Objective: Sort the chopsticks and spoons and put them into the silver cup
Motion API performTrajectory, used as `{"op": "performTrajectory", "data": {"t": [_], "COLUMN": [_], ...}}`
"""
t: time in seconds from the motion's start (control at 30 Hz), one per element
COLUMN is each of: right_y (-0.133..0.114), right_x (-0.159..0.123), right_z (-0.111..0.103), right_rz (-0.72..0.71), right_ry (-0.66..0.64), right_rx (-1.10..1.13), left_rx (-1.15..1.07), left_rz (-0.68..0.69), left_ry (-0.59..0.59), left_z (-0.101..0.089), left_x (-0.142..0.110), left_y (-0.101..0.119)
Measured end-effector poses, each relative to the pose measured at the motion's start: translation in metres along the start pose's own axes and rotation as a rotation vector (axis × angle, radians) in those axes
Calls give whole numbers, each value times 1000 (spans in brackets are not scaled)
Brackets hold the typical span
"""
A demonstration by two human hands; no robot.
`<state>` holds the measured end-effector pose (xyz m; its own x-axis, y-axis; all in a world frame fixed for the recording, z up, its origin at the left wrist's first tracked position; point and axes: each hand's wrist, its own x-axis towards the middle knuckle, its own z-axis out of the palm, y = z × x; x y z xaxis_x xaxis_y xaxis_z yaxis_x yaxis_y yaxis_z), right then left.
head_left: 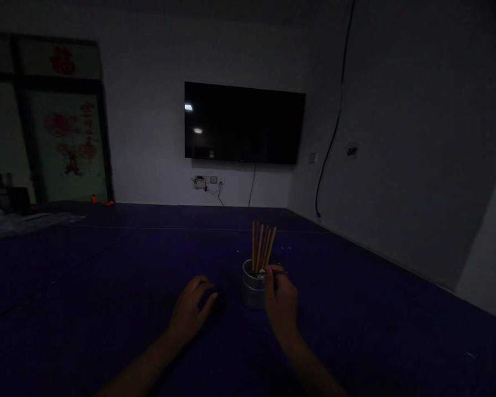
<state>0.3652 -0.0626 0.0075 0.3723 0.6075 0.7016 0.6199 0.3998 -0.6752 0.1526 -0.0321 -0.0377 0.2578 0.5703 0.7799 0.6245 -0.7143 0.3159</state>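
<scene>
A grey cylindrical cup (253, 292) stands upright on the dark blue surface, holding several thin wooden sticks (261, 245), perhaps chopsticks, that lean slightly apart. At the cup's right rim, my right hand (281, 298) is closed in a pinch on a thin stick with a pale tip (262, 273). That tip lies over the cup's mouth, and the dim light hides what kind of stick it is. My left hand (191, 307) rests palm down on the surface left of the cup, apart from it, its thumb and fingers spread around nothing.
A dark blue floor-like surface (128, 286) stretches to the walls. Clear plastic sheeting (33, 221) lies at far left near small orange items (107, 203). A television (243, 124) hangs on the back wall above sockets; a black cable (329, 154) runs down the right wall.
</scene>
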Motion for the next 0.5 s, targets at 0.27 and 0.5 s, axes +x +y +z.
{"op": "performTrajectory", "data": {"t": [0.27,0.5], "right_y": [2,2], "right_x": [-2,-2], "right_z": [2,4], "right_rz": [-32,-39], "right_ry": [-37,-68], "right_rx": [-59,-69], "left_rx": [2,-20], "left_rz": [0,-5], "left_ry": [-14,-24], "left_z": [0,-2], "left_x": [1,2], "left_y": [-1,3]}}
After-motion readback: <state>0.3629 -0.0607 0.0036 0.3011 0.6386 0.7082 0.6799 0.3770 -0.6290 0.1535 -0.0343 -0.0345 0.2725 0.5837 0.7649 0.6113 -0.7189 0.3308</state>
